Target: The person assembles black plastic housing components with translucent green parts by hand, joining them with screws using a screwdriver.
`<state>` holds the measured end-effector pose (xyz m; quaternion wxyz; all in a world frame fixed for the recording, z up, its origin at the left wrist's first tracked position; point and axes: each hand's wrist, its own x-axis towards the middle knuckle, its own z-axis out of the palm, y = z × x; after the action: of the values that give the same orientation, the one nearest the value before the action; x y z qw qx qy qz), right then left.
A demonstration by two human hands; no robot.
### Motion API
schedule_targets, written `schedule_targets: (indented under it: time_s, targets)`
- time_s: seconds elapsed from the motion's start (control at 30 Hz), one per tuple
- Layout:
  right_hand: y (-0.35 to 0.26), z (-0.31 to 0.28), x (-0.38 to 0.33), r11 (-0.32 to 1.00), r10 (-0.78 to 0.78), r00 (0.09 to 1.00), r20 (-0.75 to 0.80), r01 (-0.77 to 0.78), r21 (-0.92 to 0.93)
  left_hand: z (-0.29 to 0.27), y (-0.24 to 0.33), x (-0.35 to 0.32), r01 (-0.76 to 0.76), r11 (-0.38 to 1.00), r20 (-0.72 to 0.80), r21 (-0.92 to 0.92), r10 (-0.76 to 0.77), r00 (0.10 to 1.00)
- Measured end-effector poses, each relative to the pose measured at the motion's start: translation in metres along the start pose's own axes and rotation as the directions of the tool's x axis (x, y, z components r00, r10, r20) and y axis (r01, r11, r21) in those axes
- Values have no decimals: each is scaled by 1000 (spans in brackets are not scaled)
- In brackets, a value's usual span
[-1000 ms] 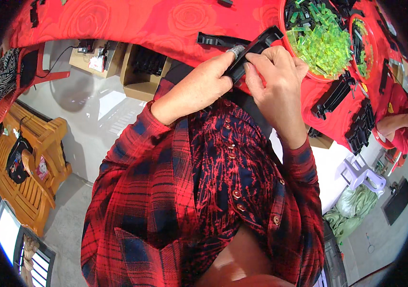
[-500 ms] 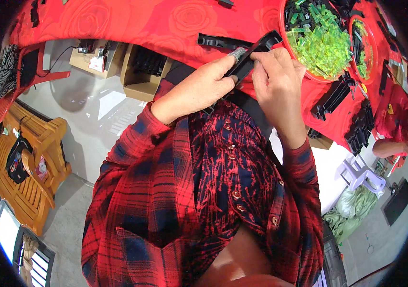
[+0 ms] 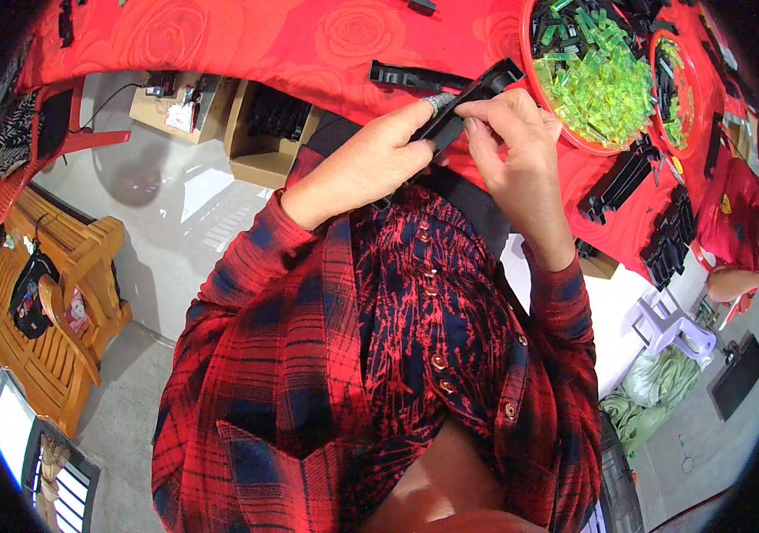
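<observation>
Over the table's near edge, my left hand (image 3: 366,164) is closed around a long black plastic channel-shaped piece (image 3: 493,85), which slants up to the right. A grey wrap covers one of its fingertips. My right hand (image 3: 522,151) is bent in a pinch at the channel's near side, thumb and forefinger close together. Whatever lies between those fingertips is too small or hidden to make out. A similar black piece (image 3: 397,76) lies on the red cloth just beyond my left hand.
A red basin (image 3: 528,55) of yellow-green translucent pieces (image 3: 606,102) and black parts stands right of my hands, beside a smaller red basin (image 3: 698,98). Black parts (image 3: 619,182) lie at the table's right edge. A cardboard box (image 3: 259,169) stands below left. Another person's arm (image 3: 735,282) shows far right.
My right hand has shifted slightly left and its fingers have moved along the black channel piece. My left hand keeps its hold. The other person's arm at the far right has moved a little.
</observation>
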<state>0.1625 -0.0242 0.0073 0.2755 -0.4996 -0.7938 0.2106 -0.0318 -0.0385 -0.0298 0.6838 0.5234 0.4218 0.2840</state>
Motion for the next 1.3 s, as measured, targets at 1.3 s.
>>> schedule_targets:
  time_s: [1.3]
  targets:
    - [-15,16,-47,998,-51,994,95,48,26,11,-28,-54,165,965,120,-202,-143,982]
